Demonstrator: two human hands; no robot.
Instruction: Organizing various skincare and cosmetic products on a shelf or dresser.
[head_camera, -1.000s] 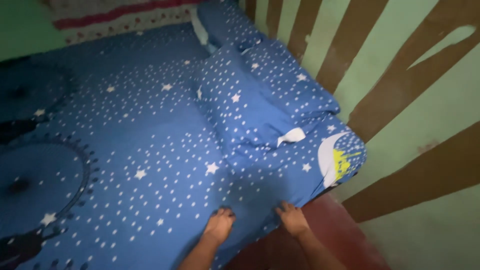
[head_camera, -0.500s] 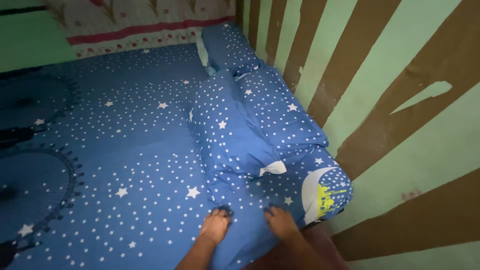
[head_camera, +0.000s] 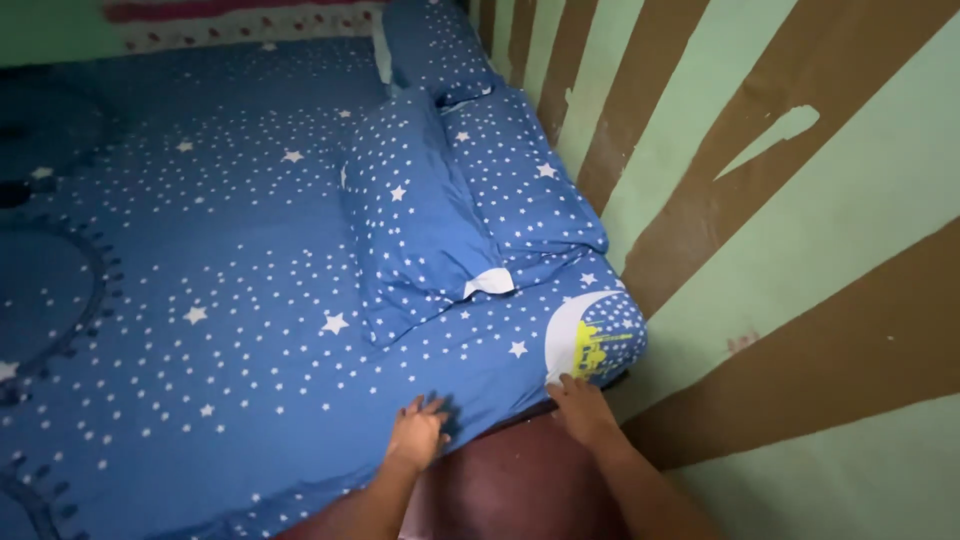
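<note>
Hands work along the near edge of a bed covered by a blue sheet printed with white stars. Left hand lies flat on the sheet at that edge, fingers spread and released, grasping nothing. Right hand sits at the bed's near corner, fingers pressed against the sheet's side just below a white crescent moon with a yellow-green picture; whether its grip pinches the cloth or only pushes on it, I cannot tell. Both forearms reach up from the bottom of the view, well apart from each other, with a dark red floor between them, just below the bed's edge.

Two pillows in matching star cloth rest on the bed beyond the hands. One pillow lies closer to the bed's middle, a white flap showing at its near end. Another pillow lies beside it, against a wall painted pale green with broad brown stripes that runs along the bed's far side.
</note>
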